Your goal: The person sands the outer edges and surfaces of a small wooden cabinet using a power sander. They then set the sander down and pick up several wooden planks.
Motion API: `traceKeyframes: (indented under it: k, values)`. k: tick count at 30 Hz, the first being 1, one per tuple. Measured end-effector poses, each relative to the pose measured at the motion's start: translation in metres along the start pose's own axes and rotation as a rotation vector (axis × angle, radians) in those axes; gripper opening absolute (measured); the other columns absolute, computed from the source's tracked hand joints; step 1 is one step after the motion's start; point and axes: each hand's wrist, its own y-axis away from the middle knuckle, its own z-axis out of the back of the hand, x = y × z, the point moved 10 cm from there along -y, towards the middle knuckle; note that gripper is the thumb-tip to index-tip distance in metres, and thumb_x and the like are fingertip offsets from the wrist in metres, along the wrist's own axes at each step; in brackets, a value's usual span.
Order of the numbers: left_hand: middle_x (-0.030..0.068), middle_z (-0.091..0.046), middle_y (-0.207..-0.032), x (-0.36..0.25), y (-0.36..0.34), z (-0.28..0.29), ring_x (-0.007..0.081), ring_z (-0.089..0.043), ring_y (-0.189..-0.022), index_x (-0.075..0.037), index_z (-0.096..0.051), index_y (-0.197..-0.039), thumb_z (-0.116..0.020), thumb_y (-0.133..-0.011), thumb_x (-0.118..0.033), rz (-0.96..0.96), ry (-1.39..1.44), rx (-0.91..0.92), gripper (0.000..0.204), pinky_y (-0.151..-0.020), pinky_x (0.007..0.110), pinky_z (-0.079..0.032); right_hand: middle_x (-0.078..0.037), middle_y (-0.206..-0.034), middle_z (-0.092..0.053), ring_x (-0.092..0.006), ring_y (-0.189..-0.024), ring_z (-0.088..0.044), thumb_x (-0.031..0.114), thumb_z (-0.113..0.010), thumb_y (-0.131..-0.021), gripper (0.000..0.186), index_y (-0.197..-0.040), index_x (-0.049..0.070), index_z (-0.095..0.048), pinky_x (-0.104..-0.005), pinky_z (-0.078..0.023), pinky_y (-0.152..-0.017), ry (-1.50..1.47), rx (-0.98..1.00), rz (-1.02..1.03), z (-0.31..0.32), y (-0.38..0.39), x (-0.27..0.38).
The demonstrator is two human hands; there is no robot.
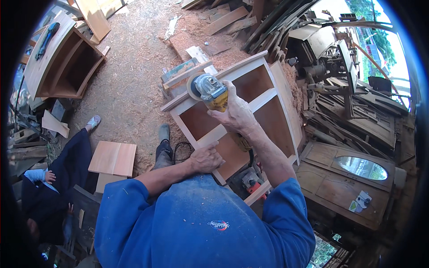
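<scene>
My right hand (237, 114) grips a yellow and grey angle grinder (211, 91), its round disc held against the pale top rail of a wooden cabinet frame (272, 96). The frame has pale rails and brown panels and stands tilted in front of me. My left hand (206, 158) rests closed on the frame's lower left rail, fingers curled over the edge. A black cord (181, 149) loops down beside that hand. My blue shirt fills the lower middle of the view.
Sawdust covers the ground. An open wooden box cabinet (67, 62) lies at the upper left. A person in dark clothes (53, 178) sits at the lower left near flat boards (112, 158). Stacked timber and a door panel with an oval mirror (361, 167) crowd the right.
</scene>
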Motion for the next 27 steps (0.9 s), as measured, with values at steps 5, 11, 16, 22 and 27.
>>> traceKeyframes:
  k: [5, 11, 16, 22, 27]
  values:
    - [0.0080, -0.065, -0.065, -0.002, -0.002, 0.004, 0.0252, -0.067, -0.066, -0.009, -0.062, -0.070, -0.053, -0.100, -0.026, -0.020, -0.019, -0.015, 0.036, -0.114, 0.047, -0.036, -0.032, -0.114, -0.065, -0.0488, -0.107, -0.065, 0.040, -0.080, -0.078, 0.100, -0.149, 0.002, -0.020, -0.0524, -0.051, -0.095, -0.028, -0.080, -0.016, 0.023, -0.009, -0.023]
    - [0.0064, -0.064, -0.064, -0.001, -0.003, 0.010, 0.0238, -0.067, -0.064, -0.010, -0.061, -0.070, -0.055, -0.099, -0.025, -0.048, -0.027, -0.039, 0.034, -0.113, 0.046, -0.040, -0.032, -0.110, -0.067, -0.0494, -0.106, -0.065, 0.039, -0.080, -0.078, 0.098, -0.148, 0.002, -0.022, -0.0511, -0.051, -0.095, -0.060, -0.148, -0.092, 0.042, -0.019, -0.052]
    - [0.0066, -0.062, -0.063, 0.000, -0.007, 0.010, 0.0239, -0.066, -0.063, -0.009, -0.061, -0.071, -0.055, -0.099, -0.024, -0.069, -0.008, -0.020, 0.033, -0.110, 0.048, -0.043, -0.029, -0.114, -0.066, -0.0454, -0.109, -0.066, 0.039, -0.081, -0.077, 0.098, -0.147, 0.001, -0.024, -0.0492, -0.051, -0.097, -0.053, -0.222, -0.254, 0.074, -0.033, -0.088]
    - [0.0098, -0.062, -0.062, -0.001, -0.008, 0.011, 0.0257, -0.065, -0.063, -0.007, -0.062, -0.068, -0.055, -0.096, -0.023, -0.102, 0.018, -0.047, 0.033, -0.106, 0.048, -0.044, -0.026, -0.116, -0.066, -0.0402, -0.110, -0.066, 0.038, -0.082, -0.077, 0.091, -0.141, -0.001, -0.031, -0.0453, -0.052, -0.097, -0.055, -0.349, -0.347, 0.125, -0.050, -0.133]
    - [0.0105, -0.063, -0.062, -0.001, -0.006, 0.009, 0.0257, -0.066, -0.064, -0.007, -0.062, -0.068, -0.056, -0.096, -0.023, -0.097, 0.013, -0.044, 0.033, -0.105, 0.047, -0.045, -0.025, -0.121, -0.065, -0.0360, -0.111, -0.067, 0.038, -0.081, -0.077, 0.089, -0.139, -0.004, -0.033, -0.0421, -0.052, -0.097, -0.127, -0.413, -0.410, 0.163, -0.072, -0.183]
